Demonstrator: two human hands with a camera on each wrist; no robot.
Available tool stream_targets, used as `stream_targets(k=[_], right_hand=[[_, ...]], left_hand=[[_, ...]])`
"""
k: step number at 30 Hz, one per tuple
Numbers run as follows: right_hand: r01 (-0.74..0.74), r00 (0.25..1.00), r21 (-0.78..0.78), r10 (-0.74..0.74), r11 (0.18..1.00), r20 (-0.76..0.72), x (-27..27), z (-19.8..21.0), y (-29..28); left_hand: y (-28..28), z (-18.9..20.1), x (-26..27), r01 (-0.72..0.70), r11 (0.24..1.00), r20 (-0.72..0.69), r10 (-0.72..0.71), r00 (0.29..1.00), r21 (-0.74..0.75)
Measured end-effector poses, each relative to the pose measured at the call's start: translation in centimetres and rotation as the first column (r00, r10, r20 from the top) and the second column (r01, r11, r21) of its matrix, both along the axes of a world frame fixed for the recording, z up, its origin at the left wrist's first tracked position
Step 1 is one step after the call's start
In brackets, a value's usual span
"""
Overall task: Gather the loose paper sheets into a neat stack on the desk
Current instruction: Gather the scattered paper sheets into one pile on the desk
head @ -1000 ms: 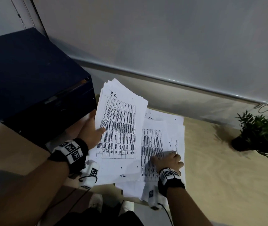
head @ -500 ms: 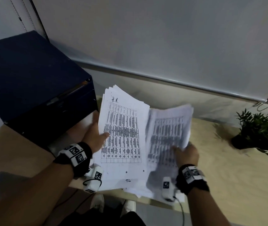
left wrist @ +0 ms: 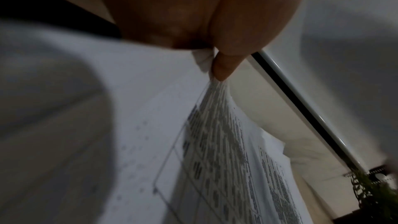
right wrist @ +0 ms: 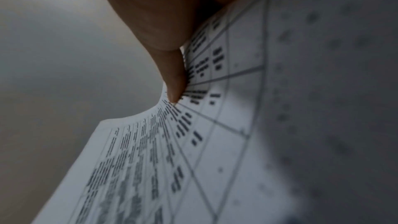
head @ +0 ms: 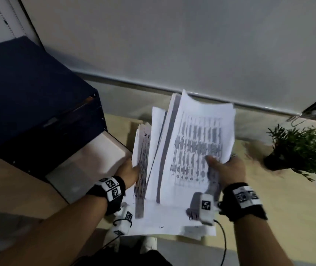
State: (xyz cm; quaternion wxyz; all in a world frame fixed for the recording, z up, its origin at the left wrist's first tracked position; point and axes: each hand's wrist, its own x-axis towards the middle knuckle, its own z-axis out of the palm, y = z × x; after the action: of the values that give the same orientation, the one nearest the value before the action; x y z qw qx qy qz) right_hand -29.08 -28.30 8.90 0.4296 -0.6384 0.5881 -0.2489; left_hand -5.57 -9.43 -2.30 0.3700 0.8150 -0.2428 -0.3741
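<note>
— Between our two hands, what are we holding?

— Two bundles of printed sheets. Our left hand (head: 128,172) is pinching the left bundle (head: 142,160) at its edge; the left wrist view is showing the thumb (left wrist: 224,65) pressing onto the paper, so that grip is clamped. Our right hand (head: 228,169) is gripping the right bundle (head: 197,143), with the thumb (right wrist: 174,74) lying across the printed table and the fingers hidden behind.

— Where are the bundles sitting?

— Both are tilting up off the desk (head: 280,208), facing each other like an open book, with their lower edges coming down onto more sheets (head: 165,219) lying flat near the front edge. How many single sheets each bundle is holding, we cannot tell; they are blurred.

— Which step are we judging this to be?

— We are merging: bringing the two bundles together into one. Next we are likely needing to close them face to face, square the edges against the desk, then collect the flat sheets underneath.

— And the count around us?

— We are seeing two hands, two raised bundles, one flat layer of sheets, one dark box (head: 34,104) to the left and one plant (head: 299,150) to the right, well apart from the paper.
</note>
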Motion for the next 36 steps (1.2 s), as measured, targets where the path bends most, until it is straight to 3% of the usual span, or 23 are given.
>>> stream_targets(k=[5, 8, 12, 15, 16, 18, 20, 23, 26, 28, 32, 36], right_hand=[[-0.06, 0.961, 0.273, 0.13, 0.96, -0.246, 2.6, -8.9, 3.0], [-0.139, 0.908, 0.237, 0.219, 0.961, -0.358, 4.0, -10.3, 5.4], [-0.227, 0.873, 0.256, 0.313, 0.94, -0.375, 4.6, -11.2, 6.2], [-0.232, 0.873, 0.199, 0.294, 0.952, -0.388, 3.0, -11.6, 5.0], [-0.227, 0.897, 0.215, 0.29, 0.95, -0.334, 2.5, -11.5, 4.5], [-0.176, 0.976, 0.291, 0.205, 0.941, -0.072, 2.3, -9.9, 3.6], [-0.171, 0.983, 0.282, 0.141, 0.944, 0.121, 2.7, -6.3, 3.0], [-0.155, 0.938, 0.03, 0.137, 0.988, 0.32, 3.7, -0.3, 2.2], [-0.103, 0.826, -0.116, 0.15, 0.988, 0.544, 4.2, 5.0, 3.0], [-0.148, 0.8, -0.149, 0.207, 0.978, 0.563, 4.2, 5.9, 4.0], [-0.168, 0.831, -0.07, 0.179, 0.983, 0.527, 4.6, 4.6, 5.4], [-0.132, 0.802, -0.002, 0.108, 0.991, 0.587, 5.1, 4.1, 5.2]], left_hand=[[-0.1, 0.7, -0.1, -0.112, 0.994, -0.052, 0.112, 0.992, 0.017], [-0.4, 0.1, -1.0, -0.06, 0.997, -0.033, 0.061, 0.998, 0.044], [-0.1, -0.1, -1.3, -0.044, 0.991, 0.083, 0.034, 0.996, 0.122], [0.3, 0.5, -0.3, -0.041, 0.999, 0.037, 0.042, 0.998, -0.02], [0.5, 1.3, 0.0, -0.037, 0.993, 0.016, 0.039, 0.999, -0.109], [1.0, 3.5, 0.6, -0.047, 0.96, -0.073, 0.028, 0.997, -0.277], [1.3, 6.1, 1.2, -0.058, 0.929, -0.15, 0.002, 0.989, -0.367], [0.7, 10.3, 1.8, -0.065, 0.894, -0.165, -0.011, 0.986, -0.444], [-0.2, 13.0, 1.7, -0.054, 0.846, 0.008, 0.069, 0.998, -0.53], [-0.4, 13.1, 1.6, -0.041, 0.839, 0.061, 0.088, 0.994, -0.543], [-0.2, 10.3, 1.1, -0.019, 0.862, -0.005, 0.019, 1.0, -0.507], [-0.9, 9.1, 0.2, -0.12, 0.844, -0.017, 0.13, 0.991, -0.523]])
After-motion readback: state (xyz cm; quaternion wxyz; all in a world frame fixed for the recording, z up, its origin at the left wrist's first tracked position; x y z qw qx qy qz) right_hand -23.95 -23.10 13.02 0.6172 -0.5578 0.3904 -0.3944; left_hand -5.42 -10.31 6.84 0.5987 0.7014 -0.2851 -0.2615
